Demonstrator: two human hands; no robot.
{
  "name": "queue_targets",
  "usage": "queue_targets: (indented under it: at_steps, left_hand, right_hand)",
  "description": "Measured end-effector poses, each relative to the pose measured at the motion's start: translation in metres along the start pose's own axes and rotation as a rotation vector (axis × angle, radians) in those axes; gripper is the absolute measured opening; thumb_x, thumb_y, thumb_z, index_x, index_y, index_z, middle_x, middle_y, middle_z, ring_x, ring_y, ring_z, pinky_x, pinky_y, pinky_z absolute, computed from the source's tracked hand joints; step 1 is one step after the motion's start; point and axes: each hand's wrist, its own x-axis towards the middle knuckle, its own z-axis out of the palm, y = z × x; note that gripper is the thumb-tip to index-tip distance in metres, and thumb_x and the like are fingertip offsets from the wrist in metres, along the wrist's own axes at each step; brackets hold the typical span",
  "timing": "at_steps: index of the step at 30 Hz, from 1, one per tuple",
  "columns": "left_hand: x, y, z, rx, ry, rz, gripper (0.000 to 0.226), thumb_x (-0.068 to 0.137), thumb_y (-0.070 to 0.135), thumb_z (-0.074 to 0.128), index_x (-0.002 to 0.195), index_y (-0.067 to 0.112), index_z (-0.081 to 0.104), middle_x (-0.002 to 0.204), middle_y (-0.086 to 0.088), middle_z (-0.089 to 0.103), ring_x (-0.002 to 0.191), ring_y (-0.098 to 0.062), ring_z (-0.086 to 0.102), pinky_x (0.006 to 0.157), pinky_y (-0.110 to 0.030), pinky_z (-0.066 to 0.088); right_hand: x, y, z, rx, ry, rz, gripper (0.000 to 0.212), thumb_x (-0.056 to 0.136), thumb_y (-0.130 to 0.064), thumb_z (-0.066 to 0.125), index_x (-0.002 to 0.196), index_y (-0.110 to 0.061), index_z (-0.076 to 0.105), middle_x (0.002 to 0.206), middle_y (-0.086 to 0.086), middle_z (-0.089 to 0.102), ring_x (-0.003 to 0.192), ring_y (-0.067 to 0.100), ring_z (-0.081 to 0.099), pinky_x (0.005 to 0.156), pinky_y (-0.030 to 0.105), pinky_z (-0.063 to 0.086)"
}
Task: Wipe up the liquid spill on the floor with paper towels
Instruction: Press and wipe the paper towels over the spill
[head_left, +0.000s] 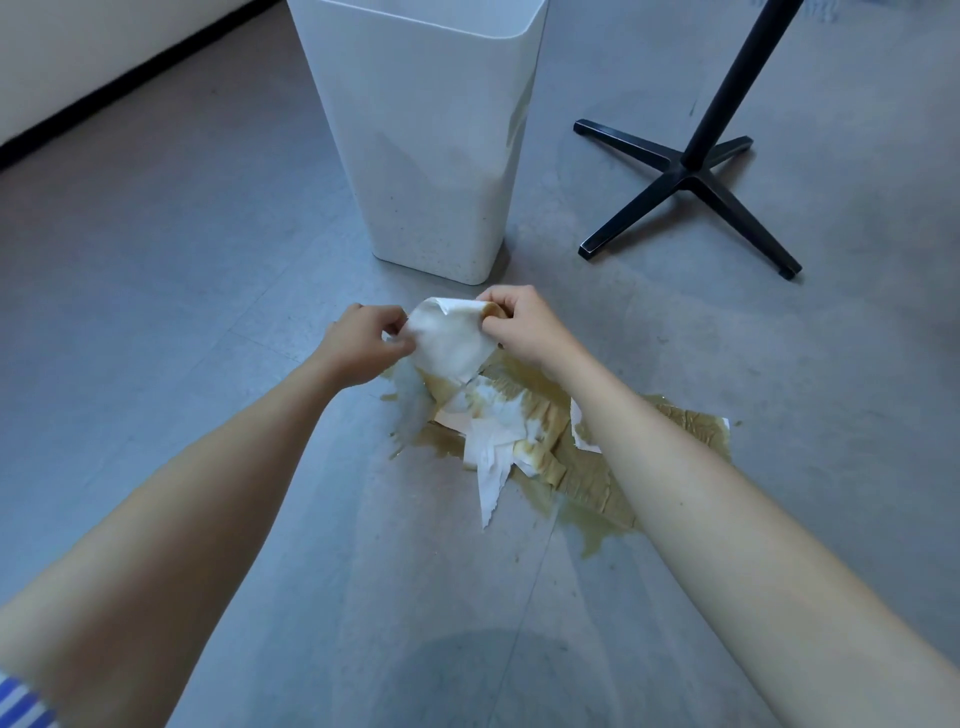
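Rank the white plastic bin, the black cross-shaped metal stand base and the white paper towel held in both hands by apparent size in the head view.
1. white plastic bin, largest
2. black cross-shaped metal stand base
3. white paper towel, pinched by the left hand and right hand; smallest, though nearer the camera

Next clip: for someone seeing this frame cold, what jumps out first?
The left hand and right hand pinch one paper towel at the centre, just in front of the white bin. Below them, brown-soaked towels lie spread over the spill on the grey floor. A black cross-shaped stand base sits at upper right.
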Motion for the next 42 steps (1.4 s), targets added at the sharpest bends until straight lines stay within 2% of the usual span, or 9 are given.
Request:
queue_targets:
  at_steps: [5, 8, 11, 15, 21, 27, 31, 36, 42]
  left_hand:
    - [0.011, 0.007, -0.010, -0.013, 0.197, 0.052, 0.011, 0.090, 0.025, 0.059, 0.079, 0.023, 0.059, 0.094, 0.007, 0.069, 0.078, -0.024, 0.046, 0.065, -0.031, 0.035]
    - [0.018, 0.021, -0.024, -0.024, 0.329, 0.024, 0.012, 0.089, 0.027, 0.061, 0.078, 0.021, 0.061, 0.087, 0.010, 0.066, 0.088, -0.025, 0.055, 0.065, -0.031, 0.039]
    - [0.023, 0.034, -0.040, -0.089, 0.450, 0.013, 0.012, 0.088, 0.025, 0.063, 0.084, 0.013, 0.066, 0.086, 0.004, 0.066, 0.093, -0.018, 0.061, 0.073, -0.031, 0.044]
    - [0.028, 0.045, -0.059, -0.142, 0.510, 0.039, 0.012, 0.085, 0.021, 0.064, 0.086, 0.010, 0.069, 0.087, -0.001, 0.069, 0.091, -0.017, 0.064, 0.076, -0.033, 0.048]
    - [0.037, 0.057, -0.077, -0.181, 0.550, -0.085, 0.008, 0.083, 0.020, 0.064, 0.083, 0.013, 0.068, 0.079, -0.001, 0.066, 0.073, -0.019, 0.058, 0.067, -0.035, 0.048]
    - [0.039, 0.064, -0.092, -0.178, 0.635, -0.094, 0.007, 0.083, 0.019, 0.063, 0.082, 0.014, 0.068, 0.077, 0.001, 0.064, 0.079, -0.023, 0.062, 0.066, -0.033, 0.048]
    - [0.030, 0.057, -0.095, -0.188, 0.728, 0.005, 0.006, 0.084, 0.020, 0.064, 0.084, 0.015, 0.068, 0.083, 0.002, 0.065, 0.094, -0.023, 0.061, 0.073, -0.030, 0.044]
    - [-0.006, 0.011, -0.053, -0.047, 0.573, 0.083, 0.014, 0.080, 0.007, 0.067, 0.091, 0.014, 0.073, 0.092, -0.002, 0.071, 0.089, -0.025, 0.053, 0.068, -0.027, 0.031]
    - [-0.055, -0.048, 0.022, 0.061, 0.134, 0.002, 0.012, 0.080, 0.015, 0.070, 0.087, 0.025, 0.072, 0.091, 0.008, 0.071, 0.093, -0.017, 0.056, 0.077, -0.034, 0.046]
  right_hand:
    - [0.018, -0.033, -0.009, -0.044, 0.143, -0.072, 0.018, 0.077, -0.002, 0.050, 0.082, -0.007, 0.067, 0.062, -0.007, 0.052, 0.063, 0.010, 0.045, 0.062, 0.026, 0.038]
    - [0.027, -0.062, -0.015, -0.105, 0.196, -0.149, 0.022, 0.079, -0.002, 0.049, 0.087, -0.008, 0.069, 0.073, 0.000, 0.064, 0.074, 0.014, 0.055, 0.066, 0.026, 0.045]
    - [0.036, -0.089, -0.021, -0.112, 0.238, -0.228, 0.024, 0.080, -0.002, 0.048, 0.088, -0.007, 0.070, 0.087, 0.011, 0.069, 0.076, 0.014, 0.054, 0.063, 0.024, 0.039]
    - [0.045, -0.114, -0.029, -0.110, 0.292, -0.289, 0.027, 0.080, -0.003, 0.048, 0.090, -0.010, 0.072, 0.080, 0.003, 0.068, 0.073, 0.011, 0.054, 0.060, 0.019, 0.038]
    - [0.056, -0.136, -0.032, -0.180, 0.303, -0.340, 0.030, 0.080, -0.005, 0.047, 0.088, -0.019, 0.072, 0.085, 0.006, 0.072, 0.081, 0.020, 0.062, 0.067, 0.028, 0.047]
    - [0.058, -0.153, -0.037, -0.220, 0.294, -0.422, 0.030, 0.083, -0.005, 0.048, 0.086, -0.022, 0.072, 0.075, -0.008, 0.065, 0.072, 0.008, 0.053, 0.062, 0.019, 0.039]
    - [0.048, -0.154, -0.035, -0.172, 0.294, -0.523, 0.026, 0.082, -0.003, 0.053, 0.090, -0.018, 0.073, 0.081, -0.012, 0.067, 0.077, 0.003, 0.058, 0.064, 0.010, 0.038]
    - [0.006, -0.101, -0.004, -0.198, 0.052, -0.471, 0.025, 0.078, 0.002, 0.059, 0.091, -0.012, 0.075, 0.073, -0.012, 0.063, 0.059, -0.016, 0.052, 0.059, 0.005, 0.034]
    - [-0.034, -0.030, 0.029, -0.397, -0.331, -0.292, 0.033, 0.074, 0.000, 0.053, 0.092, -0.016, 0.075, 0.087, -0.004, 0.073, 0.071, -0.001, 0.057, 0.070, 0.017, 0.046]
